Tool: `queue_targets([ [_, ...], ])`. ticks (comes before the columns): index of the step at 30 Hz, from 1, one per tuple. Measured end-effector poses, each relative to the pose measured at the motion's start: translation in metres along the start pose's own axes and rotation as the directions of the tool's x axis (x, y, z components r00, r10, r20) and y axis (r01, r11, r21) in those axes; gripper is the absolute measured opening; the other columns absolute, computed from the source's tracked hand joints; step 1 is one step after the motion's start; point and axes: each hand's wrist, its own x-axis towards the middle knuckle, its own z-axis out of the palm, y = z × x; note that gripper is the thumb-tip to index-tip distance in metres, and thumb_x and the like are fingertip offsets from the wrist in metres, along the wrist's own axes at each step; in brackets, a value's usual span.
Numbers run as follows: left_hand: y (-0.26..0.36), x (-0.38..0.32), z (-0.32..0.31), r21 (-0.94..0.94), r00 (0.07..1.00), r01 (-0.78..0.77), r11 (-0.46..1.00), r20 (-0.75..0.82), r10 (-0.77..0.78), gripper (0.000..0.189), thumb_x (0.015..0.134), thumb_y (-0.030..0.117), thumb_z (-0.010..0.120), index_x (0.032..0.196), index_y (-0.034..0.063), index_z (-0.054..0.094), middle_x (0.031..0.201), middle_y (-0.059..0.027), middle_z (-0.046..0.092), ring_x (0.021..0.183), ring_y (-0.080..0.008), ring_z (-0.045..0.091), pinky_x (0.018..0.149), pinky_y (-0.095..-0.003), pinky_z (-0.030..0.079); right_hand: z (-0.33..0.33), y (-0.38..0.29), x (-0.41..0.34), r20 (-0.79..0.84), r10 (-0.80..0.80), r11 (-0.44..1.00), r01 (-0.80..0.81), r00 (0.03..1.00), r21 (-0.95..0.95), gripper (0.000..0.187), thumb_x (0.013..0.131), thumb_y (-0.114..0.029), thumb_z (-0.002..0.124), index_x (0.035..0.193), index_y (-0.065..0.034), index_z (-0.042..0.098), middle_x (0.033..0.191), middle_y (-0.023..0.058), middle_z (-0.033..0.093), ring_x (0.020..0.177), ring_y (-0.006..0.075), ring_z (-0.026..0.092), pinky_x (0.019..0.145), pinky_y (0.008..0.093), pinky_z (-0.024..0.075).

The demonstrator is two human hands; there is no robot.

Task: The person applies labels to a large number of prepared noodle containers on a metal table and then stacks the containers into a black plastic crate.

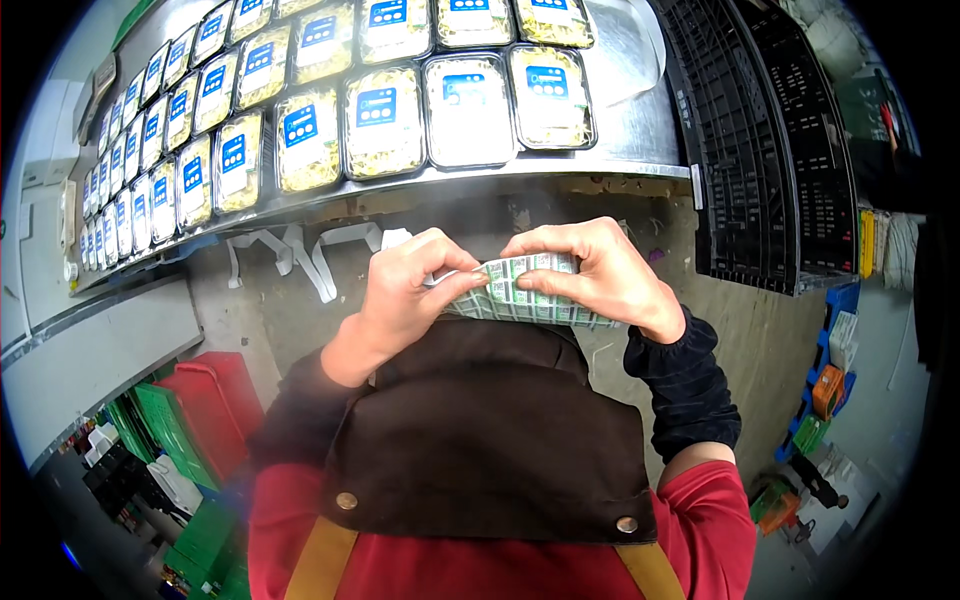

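My left hand [409,289] and my right hand [611,266] meet in front of my apron, below the table edge. Between them is a sheet of small green-and-white printed stickers [525,306], bent over into a curve. My left thumb and forefinger pinch its left end; the right thumb and forefinger grip it near the middle. White strips of backing paper [319,262] trail off to the left. On the steel table [634,139] ahead stand rows of clear-lidded black trays [386,124] of pale yellow shredded food, each with a blue-and-white label.
Black plastic crates [750,165] stand on edge at the right end of the table. Red [217,405] and green crates [176,431] are stacked at lower left. A blue pallet [825,352] lies at right, and a person [817,484] is farther off.
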Motion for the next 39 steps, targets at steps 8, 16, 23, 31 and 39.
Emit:
queue_targets([
  [8, -0.003, 0.009, -0.008, 0.102, 0.976, -0.174, 0.979, 0.151, 0.158, 0.011, 0.077, 0.006, 0.074, 0.078, 0.0041, 0.063, 0.069, -0.0062, 0.06, 0.066, -0.0238, 0.059, 0.064, -0.0332, 0.045, 0.009, 0.01, 0.002, -0.049, -0.13, 0.977, 0.12, 0.99, -0.175, 0.026, 0.077, -0.011, 0.072, 0.101, -0.0029, 0.067, 0.086, 0.0147, 0.068, 0.079, 0.0337, 0.066, 0.07, 0.0372, 0.0527],
  [16, -0.013, 0.004, 0.0, 0.314, 0.952, -0.27, 0.91, -0.053, 0.301, 0.023, 0.076, 0.01, 0.074, 0.098, 0.006, 0.066, 0.104, -0.0098, 0.065, 0.101, -0.0295, 0.061, 0.088, -0.0417, 0.048, 0.015, 0.015, 0.002, -0.04, -0.104, 0.991, 0.1, 0.994, -0.09, 0.02, 0.081, -0.008, 0.07, 0.099, -0.0002, 0.068, 0.089, 0.0148, 0.067, 0.081, 0.0301, 0.066, 0.071, 0.0358, 0.0514],
  [23, -0.001, -0.002, 0.009, 0.292, 0.926, -0.359, 0.887, -0.009, 0.378, 0.048, 0.073, 0.009, 0.077, 0.118, 0.0065, 0.062, 0.122, -0.0098, 0.061, 0.121, -0.0326, 0.054, 0.104, -0.0499, 0.04, 0.015, 0.017, -0.003, -0.05, -0.009, 0.973, 0.02, 0.999, 0.232, 0.019, 0.089, -0.008, 0.066, 0.107, 0.0004, 0.068, 0.09, 0.0074, 0.067, 0.083, 0.0121, 0.061, 0.075, 0.0275, 0.0488],
  [31, -0.012, -0.009, 0.029, 0.094, 0.944, -0.311, 0.946, -0.09, 0.319, 0.035, 0.073, 0.008, 0.08, 0.104, 0.0039, 0.064, 0.098, -0.0099, 0.065, 0.092, -0.0272, 0.065, 0.088, -0.041, 0.052, 0.012, 0.012, -0.011, -0.067, 0.046, 0.981, -0.032, 0.997, 0.192, 0.017, 0.088, -0.008, 0.067, 0.103, 0.0003, 0.07, 0.086, 0.0073, 0.068, 0.079, 0.0112, 0.062, 0.071, 0.027, 0.0482],
  [39, -0.003, -0.012, 0.027, -0.042, 0.993, -0.111, 0.993, -0.049, 0.109, 0.016, 0.075, 0.001, 0.076, 0.087, 0.0025, 0.066, 0.081, -0.0092, 0.064, 0.072, -0.021, 0.061, 0.062, -0.0299, 0.048, 0.006, 0.017, -0.02, -0.154, -0.119, 0.983, 0.096, 0.981, -0.154, 0.015, 0.08, -0.013, 0.073, 0.092, -0.0035, 0.07, 0.081, 0.0112, 0.068, 0.07, 0.0235, 0.066, 0.064, 0.0292, 0.0496],
])
